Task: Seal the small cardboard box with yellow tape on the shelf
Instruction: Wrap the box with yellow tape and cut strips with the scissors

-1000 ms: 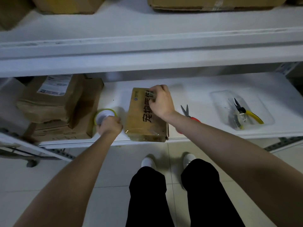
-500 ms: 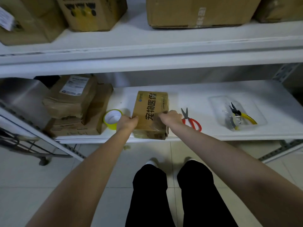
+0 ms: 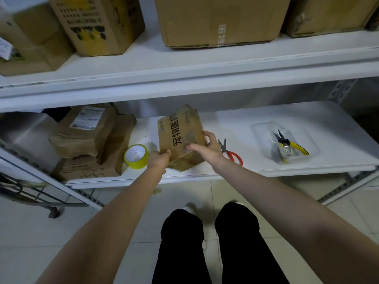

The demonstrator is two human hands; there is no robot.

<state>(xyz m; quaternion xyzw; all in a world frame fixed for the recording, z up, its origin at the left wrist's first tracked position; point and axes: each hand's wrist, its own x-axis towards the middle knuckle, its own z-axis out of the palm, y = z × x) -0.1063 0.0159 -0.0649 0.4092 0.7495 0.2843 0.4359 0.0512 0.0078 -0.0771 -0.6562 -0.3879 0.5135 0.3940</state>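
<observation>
The small cardboard box (image 3: 178, 134), brown with black printed characters and glossy tape on it, is tipped up on its near edge on the white shelf (image 3: 246, 128). My left hand (image 3: 159, 159) grips its near left corner. My right hand (image 3: 207, 147) holds its right side, thumb across the face and fingers curled round the edge. The roll of yellow tape (image 3: 136, 156) lies flat on the shelf just left of the box, beside my left hand.
Red-handled scissors (image 3: 230, 152) lie right of the box. A clear tray (image 3: 260, 128) further right holds yellow-handled pliers (image 3: 289, 143). Stacked brown parcels (image 3: 90, 138) fill the shelf's left end. Large cartons (image 3: 217, 19) sit on the upper shelf.
My left hand left the tape roll and took the box's near left corner. My right hand moved to the right side. The box went from lying flat to tilted up.
</observation>
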